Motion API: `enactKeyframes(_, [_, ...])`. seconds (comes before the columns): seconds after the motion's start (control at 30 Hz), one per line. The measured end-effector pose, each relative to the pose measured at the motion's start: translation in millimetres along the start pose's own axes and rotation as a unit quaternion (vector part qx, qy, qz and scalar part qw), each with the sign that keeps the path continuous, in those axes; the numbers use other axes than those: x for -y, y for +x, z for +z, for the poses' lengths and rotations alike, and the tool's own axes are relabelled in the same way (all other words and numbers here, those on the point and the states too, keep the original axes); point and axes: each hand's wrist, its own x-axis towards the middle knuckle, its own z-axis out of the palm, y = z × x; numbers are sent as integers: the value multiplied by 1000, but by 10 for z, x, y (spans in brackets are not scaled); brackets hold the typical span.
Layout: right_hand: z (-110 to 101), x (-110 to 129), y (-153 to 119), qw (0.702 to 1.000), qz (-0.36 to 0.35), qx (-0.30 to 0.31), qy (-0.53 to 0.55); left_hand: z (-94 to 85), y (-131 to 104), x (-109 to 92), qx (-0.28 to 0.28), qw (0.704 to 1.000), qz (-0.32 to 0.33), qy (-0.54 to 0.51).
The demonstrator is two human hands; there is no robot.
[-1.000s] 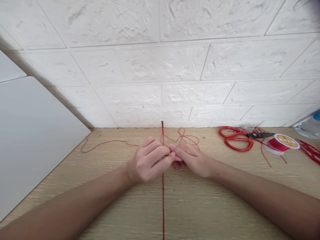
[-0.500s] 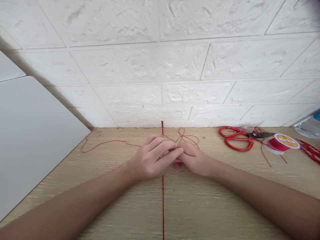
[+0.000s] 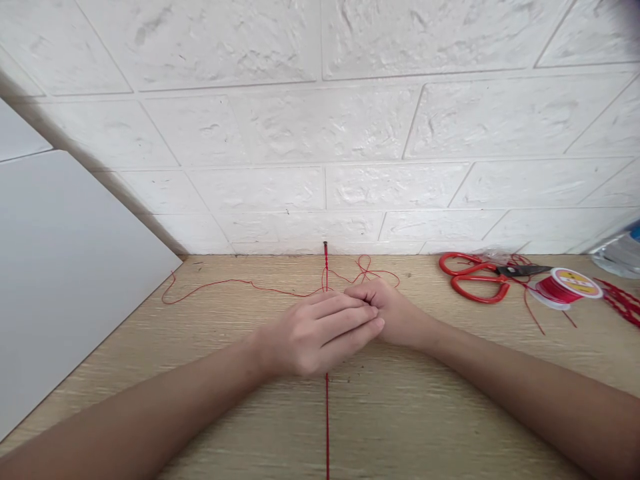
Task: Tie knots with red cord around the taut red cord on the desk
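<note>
A red cord (image 3: 327,420) runs straight down the middle of the desk (image 3: 240,437), from a dark nail (image 3: 325,245) at the foot of the white brick wall (image 3: 370,127) to the near edge of the view. Just below the nail a short stretch of it looks twisted or knotted.

The left hand (image 3: 320,333) lies across the cord, back up, its fingers together and reaching over the fingers of the right hand (image 3: 393,313). The right hand is curled, just right of the cord, and the two hands touch. Whatever is between them is hidden, so I cannot tell whether either one grips the cord or the thread.

A thin red thread (image 3: 210,283) trails left from the cord toward a white panel (image 3: 75,267), and thread loops (image 3: 367,270) lie behind the right hand. Farther right are red-handled scissors (image 3: 480,297), their dark blades pointing toward a spool (image 3: 557,290) of red thread. Beside the spool lies a bundle of red braid (image 3: 624,303), near a clear plastic object (image 3: 617,257).
</note>
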Motion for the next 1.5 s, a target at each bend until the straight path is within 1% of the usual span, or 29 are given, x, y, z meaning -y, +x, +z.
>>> enactKeyframes(0.17, [4,-47,25,999,9,-11,39,56,-114,42,-29,999,-13,24])
enactKeyframes(0.3, [-8,18,35,998,8,-11,62,119,-218,76,-69,996,-35,44])
enactKeyframes(0.4, [-14,89,36,998,13,-15,64,135,-239,98,-85,993,-55,67])
enactKeyframes(0.5, [-10,114,33,998,25,-9,57,126,-212,119,-96,990,-58,82])
enactKeyframes(0.7, [-3,85,21,999,40,-11,29,120,-152,144,-87,988,-109,67])
enactKeyframes(0.9, [-10,82,16,999,36,-2,16,125,-152,162,-115,987,-104,33])
enactKeyframes(1.07, [-9,78,12,999,32,6,11,125,-143,159,-91,988,-122,-1])
enactKeyframes(1.27, [-5,87,10,999,32,6,21,148,-166,165,-105,986,-129,-12])
enactKeyframes(1.5, [-7,101,5,999,35,12,25,134,-145,163,-97,988,-122,-22])
